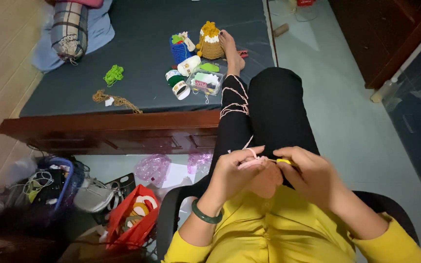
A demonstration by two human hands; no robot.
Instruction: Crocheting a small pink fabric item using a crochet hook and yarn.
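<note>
Both hands meet over the lap: left hand (237,168) pinching pink crochet piece (252,163), right hand (310,173) gripping yellow hook (283,160) pointing left into it, yarn strand (235,104) running forward over the legs

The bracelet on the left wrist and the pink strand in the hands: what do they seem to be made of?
The bracelet looks like polished green stone or glass: a smooth, rigid, glossy ring; which one is unclear. The pink strand looks like soft matte yarn: it drapes loosely over the black trouser leg and runs to the left hand. The right hand holds a yellow-handled tool, probably plastic.
</note>
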